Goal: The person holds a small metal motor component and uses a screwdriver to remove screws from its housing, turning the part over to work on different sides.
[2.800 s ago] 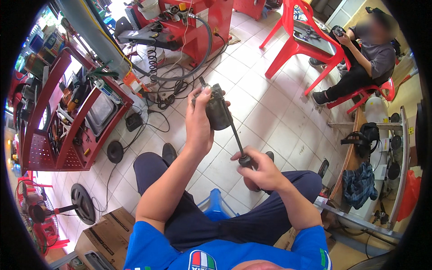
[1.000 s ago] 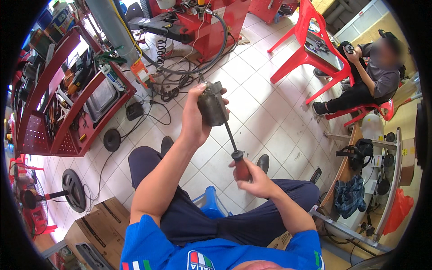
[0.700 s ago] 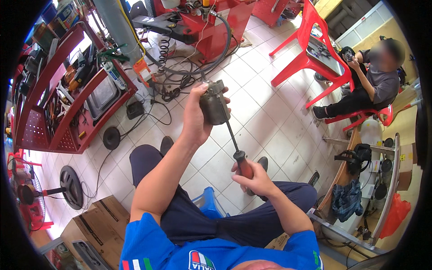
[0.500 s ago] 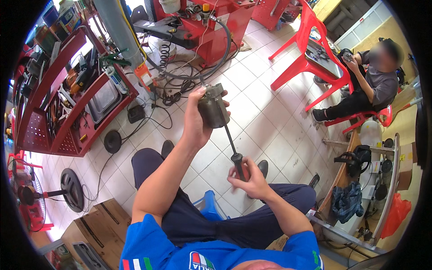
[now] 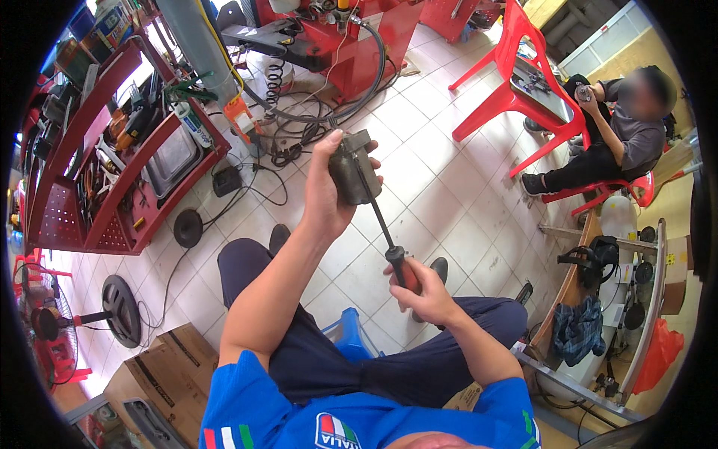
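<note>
My left hand point(image 5: 326, 196) is closed around a dark, roughly cylindrical metal part point(image 5: 350, 178) with a blocky upper end, raised over the floor in front of me. It looks like a small motor housing, but its exact kind is unclear. In my right hand point(image 5: 431, 296) is a screwdriver point(image 5: 396, 259) with a black and red handle, fingers wrapped round the grip. Its long dark shaft slants up and left to the metal part and runs along its near side. Where the tip sits, I cannot make out.
A red tool cart point(image 5: 90, 224) loaded with tools stands left. Cables point(image 5: 295, 138) lie on the tiles near a red machine point(image 5: 351, 63). A red chair point(image 5: 516, 97) bears metal parts; beyond it a seated person point(image 5: 636, 135) handles something. A blue stool point(image 5: 348, 333) is between my legs.
My right hand has shifted slightly right, its fingers curled differently on the screwdriver handle. The metal part has tilted and risen a little in my left hand.
</note>
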